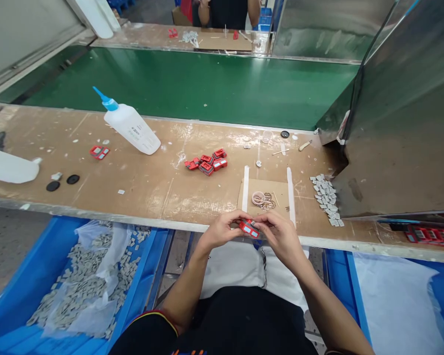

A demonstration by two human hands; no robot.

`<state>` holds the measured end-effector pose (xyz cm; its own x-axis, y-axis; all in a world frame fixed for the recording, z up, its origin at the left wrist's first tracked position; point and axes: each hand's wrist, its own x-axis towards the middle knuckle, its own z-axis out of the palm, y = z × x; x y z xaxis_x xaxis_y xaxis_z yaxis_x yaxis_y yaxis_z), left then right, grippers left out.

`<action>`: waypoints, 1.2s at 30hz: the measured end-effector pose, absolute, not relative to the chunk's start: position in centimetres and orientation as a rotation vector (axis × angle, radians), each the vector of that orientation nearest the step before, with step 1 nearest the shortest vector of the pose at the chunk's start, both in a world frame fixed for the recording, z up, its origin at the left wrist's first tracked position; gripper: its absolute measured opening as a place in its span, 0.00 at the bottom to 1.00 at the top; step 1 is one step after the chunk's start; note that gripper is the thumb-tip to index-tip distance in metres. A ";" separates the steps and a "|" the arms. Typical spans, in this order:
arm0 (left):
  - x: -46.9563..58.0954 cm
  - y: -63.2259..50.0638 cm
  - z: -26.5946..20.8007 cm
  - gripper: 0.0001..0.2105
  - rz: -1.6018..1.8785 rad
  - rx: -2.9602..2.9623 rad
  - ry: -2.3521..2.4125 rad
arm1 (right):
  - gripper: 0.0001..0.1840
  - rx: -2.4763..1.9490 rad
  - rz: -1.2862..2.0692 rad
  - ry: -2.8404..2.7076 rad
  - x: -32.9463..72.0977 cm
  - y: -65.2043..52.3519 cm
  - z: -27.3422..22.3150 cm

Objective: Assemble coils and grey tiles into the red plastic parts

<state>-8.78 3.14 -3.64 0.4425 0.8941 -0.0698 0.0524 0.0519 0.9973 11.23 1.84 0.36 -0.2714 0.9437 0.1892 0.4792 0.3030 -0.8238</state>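
My left hand (222,230) grips a small red plastic toy car part (249,230) with pale window patches by its left end, just over the table's front edge. At the part's right end, my right hand (281,235) is closed, thumb and index finger pinching a small grey piece (254,225) against it. The fingers hide some of both pieces. Just beyond my hands, a cardboard sheet (255,185) taped at both sides carries a small round dish (258,198) and several metal rings (268,201).
Several red parts (206,165) lie mid-table, left of a grey-piece pile (325,199). A white glue bottle (133,128) leans behind; a green belt (207,84) runs beyond. Blue bins (33,276) flank me. A metal housing (403,123) blocks the right. A person (229,12) is opposite.
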 end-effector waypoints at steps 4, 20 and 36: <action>-8.7 3.1 -3.6 0.11 0.798 1.484 0.940 | 0.13 -1.357 0.663 -2.035 10.8 1.1 -0.3; -8.7 3.0 -4.2 0.07 0.986 1.711 0.875 | 0.08 -1.221 1.195 -1.631 10.9 -0.1 -1.0; -8.5 3.5 -3.5 0.04 1.036 1.538 0.853 | 0.11 -1.350 0.983 -1.776 10.5 0.7 -1.0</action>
